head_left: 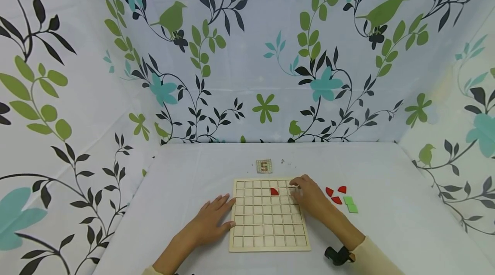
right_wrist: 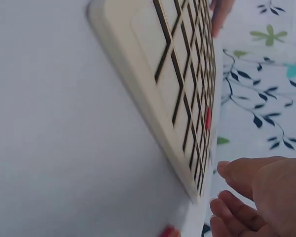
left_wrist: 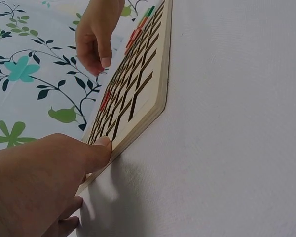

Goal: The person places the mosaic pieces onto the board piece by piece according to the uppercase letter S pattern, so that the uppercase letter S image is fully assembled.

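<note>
A pale wooden grid board lies on the white table, a red quarter-circle piece in one cell of its second row from the far edge. My left hand rests at the board's left edge, its thumb touching the rim in the left wrist view. Over the far right corner of the board is my right hand. In the right wrist view its thumb and loosely bent fingers stand apart, with nothing seen between them.
Right of the board lie several loose red pieces and two green square pieces. Beyond the far edge sits a small patterned tile marked like an S. A black device is on the right wrist. Leaf-and-bird printed cloth surrounds the table.
</note>
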`<state>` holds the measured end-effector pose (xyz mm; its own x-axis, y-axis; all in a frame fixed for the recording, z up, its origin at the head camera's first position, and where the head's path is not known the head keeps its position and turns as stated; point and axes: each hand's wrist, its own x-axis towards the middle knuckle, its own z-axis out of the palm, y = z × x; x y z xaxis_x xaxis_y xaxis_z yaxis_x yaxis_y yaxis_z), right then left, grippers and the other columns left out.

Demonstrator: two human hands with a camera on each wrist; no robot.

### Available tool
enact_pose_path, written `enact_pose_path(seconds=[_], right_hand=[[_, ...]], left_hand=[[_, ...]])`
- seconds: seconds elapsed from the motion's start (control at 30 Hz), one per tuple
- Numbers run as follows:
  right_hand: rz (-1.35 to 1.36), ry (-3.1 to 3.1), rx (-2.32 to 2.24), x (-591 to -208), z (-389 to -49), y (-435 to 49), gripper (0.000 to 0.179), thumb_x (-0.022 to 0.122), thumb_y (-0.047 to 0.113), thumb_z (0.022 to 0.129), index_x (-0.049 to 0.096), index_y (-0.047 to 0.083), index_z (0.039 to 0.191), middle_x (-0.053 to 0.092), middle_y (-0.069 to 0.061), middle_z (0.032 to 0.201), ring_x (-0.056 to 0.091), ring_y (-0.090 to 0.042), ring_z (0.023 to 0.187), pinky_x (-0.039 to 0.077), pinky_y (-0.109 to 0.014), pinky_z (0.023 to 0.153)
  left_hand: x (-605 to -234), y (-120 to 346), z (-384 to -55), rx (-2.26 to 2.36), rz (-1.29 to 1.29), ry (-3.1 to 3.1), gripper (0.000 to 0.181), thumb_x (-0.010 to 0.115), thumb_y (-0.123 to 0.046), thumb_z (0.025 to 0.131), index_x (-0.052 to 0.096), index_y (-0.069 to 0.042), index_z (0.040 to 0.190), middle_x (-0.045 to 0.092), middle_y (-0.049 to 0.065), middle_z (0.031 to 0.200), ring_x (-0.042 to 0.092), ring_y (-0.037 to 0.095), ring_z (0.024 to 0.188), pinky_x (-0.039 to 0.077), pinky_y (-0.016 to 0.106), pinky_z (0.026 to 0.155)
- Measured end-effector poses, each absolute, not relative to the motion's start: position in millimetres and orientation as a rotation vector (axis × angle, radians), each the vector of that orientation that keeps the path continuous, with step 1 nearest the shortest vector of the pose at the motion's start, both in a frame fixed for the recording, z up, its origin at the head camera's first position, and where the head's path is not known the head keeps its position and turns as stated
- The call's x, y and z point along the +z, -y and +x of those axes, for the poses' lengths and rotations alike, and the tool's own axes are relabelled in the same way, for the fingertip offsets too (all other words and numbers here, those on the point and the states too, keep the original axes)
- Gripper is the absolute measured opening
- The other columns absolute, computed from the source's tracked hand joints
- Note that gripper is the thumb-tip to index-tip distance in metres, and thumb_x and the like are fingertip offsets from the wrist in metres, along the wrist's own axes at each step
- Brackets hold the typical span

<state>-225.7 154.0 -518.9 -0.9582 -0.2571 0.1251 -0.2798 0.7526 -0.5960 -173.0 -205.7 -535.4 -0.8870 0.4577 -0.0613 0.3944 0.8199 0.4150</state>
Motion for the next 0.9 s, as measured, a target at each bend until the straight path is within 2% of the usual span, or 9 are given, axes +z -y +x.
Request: enact_pose_path(seconds=[0.13, 0.23, 0.37, 0.53, 0.7, 0.77, 0.9], right_hand=[[0.355, 2.911, 0.963, -515.2, -221.1, -183.4, 0.035, 0.077, 0.014, 0.098, 0.067, 0.002, 0.130, 0.065, -0.015, 0.123, 0.066, -0.033, 0.114, 0.060, -0.049, 0.095], [0.297, 2.941, 0.941, -514.6, -216.5, -201.8, 0.037, 0.079, 0.016, 0.096, 0.067, 0.000, 0.128, 0.065, -0.017, 0.121, 0.065, -0.032, 0.111, 0.060, -0.050, 0.092], [0.268, 2.989, 0.841, -518.0, -212.6, -214.6, 0.029, 0.081, 0.019, 0.094, 0.072, 0.003, 0.116, 0.068, -0.013, 0.110, 0.063, -0.027, 0.099, 0.052, -0.053, 0.087], [0.251, 3.016, 0.803, -522.1, -214.4, -215.4, 0.018, 0.082, 0.018, 0.093, 0.074, 0.009, 0.107, 0.065, -0.004, 0.096, 0.059, -0.020, 0.090, 0.043, -0.045, 0.076], [0.270, 3.021, 0.874, -524.7, -220.5, -214.4, 0.019, 0.079, 0.011, 0.095, 0.071, 0.005, 0.112, 0.063, -0.006, 0.099, 0.057, -0.021, 0.092, 0.053, -0.042, 0.084], [0.265, 3.023, 0.910, -526.4, -223.3, -214.1, 0.024, 0.077, 0.010, 0.097, 0.070, 0.002, 0.118, 0.064, -0.009, 0.107, 0.058, -0.023, 0.097, 0.057, -0.044, 0.089], [0.235, 3.016, 0.959, -529.6, -226.5, -213.1, 0.031, 0.074, 0.010, 0.099, 0.068, -0.001, 0.128, 0.065, -0.015, 0.121, 0.060, -0.027, 0.108, 0.057, -0.051, 0.100]], left_hand=[[-534.6, 205.1, -173.2, 0.604, 0.670, -2.840, 0.071, 0.058, -0.051, 0.106, 0.038, -0.016, 0.165, 0.031, 0.014, 0.172, 0.028, 0.042, 0.159, 0.022, 0.069, 0.125], [-533.6, 204.6, -173.4, 0.613, 0.674, -2.833, 0.071, 0.059, -0.051, 0.106, 0.039, -0.016, 0.164, 0.031, 0.015, 0.172, 0.028, 0.043, 0.159, 0.022, 0.069, 0.125], [-533.1, 204.0, -173.8, 0.612, 0.674, -2.828, 0.071, 0.059, -0.050, 0.106, 0.039, -0.014, 0.164, 0.031, 0.017, 0.171, 0.028, 0.044, 0.158, 0.022, 0.070, 0.124], [-533.3, 205.0, -174.4, 0.610, 0.680, -2.833, 0.071, 0.058, -0.050, 0.106, 0.039, -0.015, 0.165, 0.031, 0.016, 0.172, 0.027, 0.043, 0.159, 0.022, 0.070, 0.125], [-535.7, 205.7, -175.5, 0.606, 0.688, -2.839, 0.070, 0.058, -0.051, 0.106, 0.039, -0.016, 0.165, 0.031, 0.016, 0.172, 0.028, 0.043, 0.159, 0.022, 0.069, 0.124], [-536.4, 205.9, -175.1, 0.601, 0.684, -2.841, 0.070, 0.058, -0.051, 0.106, 0.039, -0.016, 0.165, 0.031, 0.016, 0.172, 0.028, 0.043, 0.159, 0.023, 0.069, 0.125], [-536.0, 206.3, -173.7, 0.610, 0.679, -2.839, 0.070, 0.058, -0.050, 0.106, 0.039, -0.016, 0.164, 0.031, 0.016, 0.172, 0.028, 0.043, 0.158, 0.022, 0.069, 0.124]])
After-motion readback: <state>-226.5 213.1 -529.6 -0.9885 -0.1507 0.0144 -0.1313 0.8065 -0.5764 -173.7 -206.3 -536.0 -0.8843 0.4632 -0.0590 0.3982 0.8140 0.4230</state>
